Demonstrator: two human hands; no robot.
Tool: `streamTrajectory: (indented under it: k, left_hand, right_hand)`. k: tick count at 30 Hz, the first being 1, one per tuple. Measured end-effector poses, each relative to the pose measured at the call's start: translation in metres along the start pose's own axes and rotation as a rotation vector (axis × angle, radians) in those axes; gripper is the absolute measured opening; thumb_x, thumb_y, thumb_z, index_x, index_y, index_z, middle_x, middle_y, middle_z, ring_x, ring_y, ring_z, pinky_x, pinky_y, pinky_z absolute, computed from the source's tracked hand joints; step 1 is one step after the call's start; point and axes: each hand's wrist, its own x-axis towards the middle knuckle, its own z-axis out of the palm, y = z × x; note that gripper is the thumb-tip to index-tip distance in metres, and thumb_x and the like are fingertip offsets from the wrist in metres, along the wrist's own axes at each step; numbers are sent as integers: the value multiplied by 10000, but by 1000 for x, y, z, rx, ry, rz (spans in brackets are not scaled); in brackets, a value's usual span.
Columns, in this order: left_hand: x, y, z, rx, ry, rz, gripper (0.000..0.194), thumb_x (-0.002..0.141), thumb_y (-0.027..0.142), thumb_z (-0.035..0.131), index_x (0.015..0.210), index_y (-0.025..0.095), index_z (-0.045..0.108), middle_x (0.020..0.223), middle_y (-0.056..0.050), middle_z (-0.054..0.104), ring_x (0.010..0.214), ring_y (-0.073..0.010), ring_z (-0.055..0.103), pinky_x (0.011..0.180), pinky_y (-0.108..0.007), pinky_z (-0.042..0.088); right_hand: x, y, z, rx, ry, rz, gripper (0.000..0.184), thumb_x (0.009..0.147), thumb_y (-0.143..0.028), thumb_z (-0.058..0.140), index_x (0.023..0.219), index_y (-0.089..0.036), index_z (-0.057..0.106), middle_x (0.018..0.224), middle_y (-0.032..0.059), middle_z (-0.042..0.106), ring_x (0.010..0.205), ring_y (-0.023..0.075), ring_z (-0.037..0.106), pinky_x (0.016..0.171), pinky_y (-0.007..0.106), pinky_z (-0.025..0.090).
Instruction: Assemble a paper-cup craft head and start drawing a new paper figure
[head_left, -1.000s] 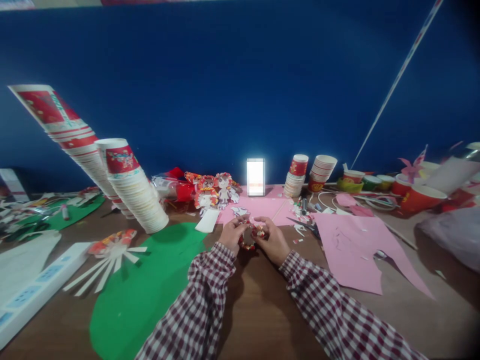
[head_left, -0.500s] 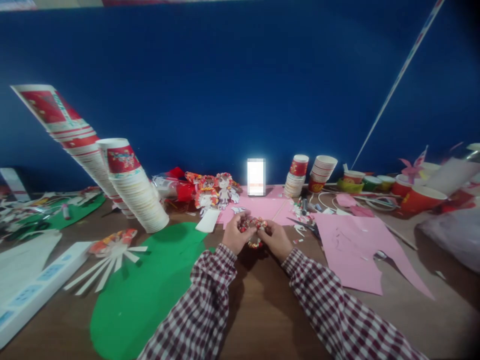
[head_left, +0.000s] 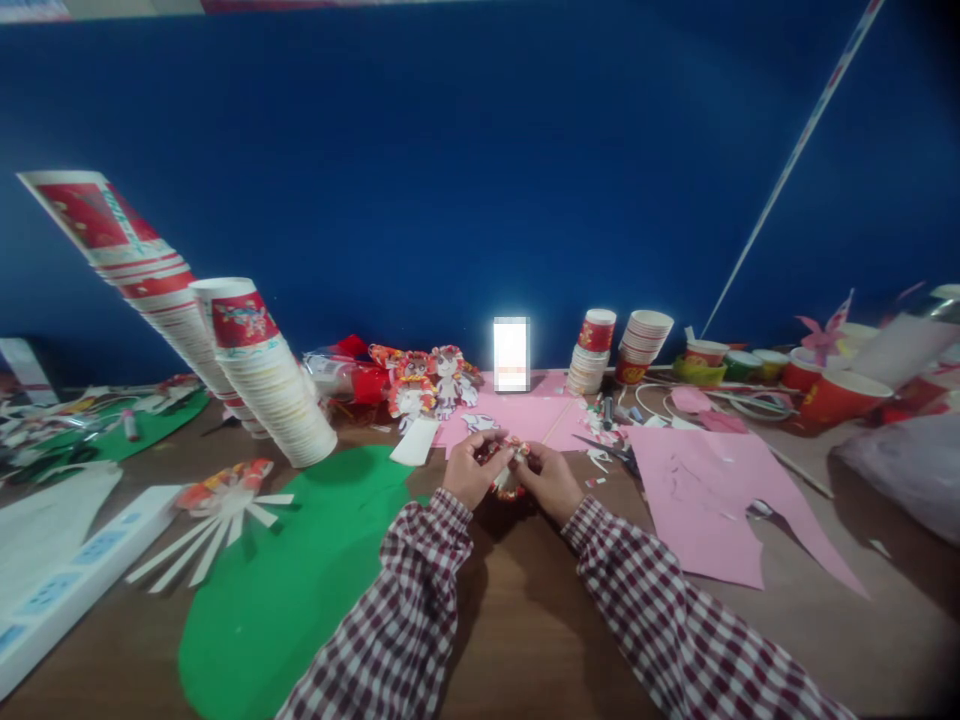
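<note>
Between both hands is a small paper craft (head_left: 510, 490) with a red, orange and white rim and a pale middle. My left hand (head_left: 471, 470) pinches its left side, while the fingers of my right hand (head_left: 553, 480) are closed on the right. The thumbs nearly meet at its upper part, and much of the craft is covered by fingers. Just beyond, a white cut-out with dark outlines (head_left: 481, 422) lies on pink paper (head_left: 551, 405). Two decorated paper figures, one orange (head_left: 413, 382) and one paler (head_left: 449, 377), stand behind to the left.
Tall paper cup stacks (head_left: 279, 385) lean at left, beside a green sheet (head_left: 277, 590) and a cut, fanned-out cup (head_left: 225, 505). Scissors (head_left: 611, 450) lie right of my hands, near a cut pink sheet (head_left: 697, 505). A bright, blurred-out upright rectangle (head_left: 512, 355) stands at the back.
The paper craft has turned slightly between my fingers, so more of its pale middle shows. My hands have shifted only a little, and both keep their hold.
</note>
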Motion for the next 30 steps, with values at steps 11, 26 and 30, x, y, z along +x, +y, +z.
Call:
streamTrajectory:
  k: [11,26,30]
  left_hand:
    - [3,-4,-1,-186,30,-135,262,671,309,627,863,131,620,790,-54,645,703,-137,581,660,-257,464]
    - [3,-7,-2,-91,4,-75,273,691,283,606,925,145,624,878,-70,645,789,-159,585,721,-280,468]
    - [3,-5,-2,-55,-14,-48,232,697,260,594,889,136,628,856,-75,649,813,-171,587,752,-293,465]
  right_hand:
    - [-1,0,2,30,-2,7,234,730,-292,548,917,-151,557,783,24,627,738,163,583,651,266,465]
    - [-1,-4,1,-46,37,31,269,730,-381,547,857,-145,577,668,3,593,574,122,516,497,213,400]
    - [-1,-7,2,-26,65,51,268,725,-409,548,795,-151,569,632,-4,577,560,118,504,485,210,391]
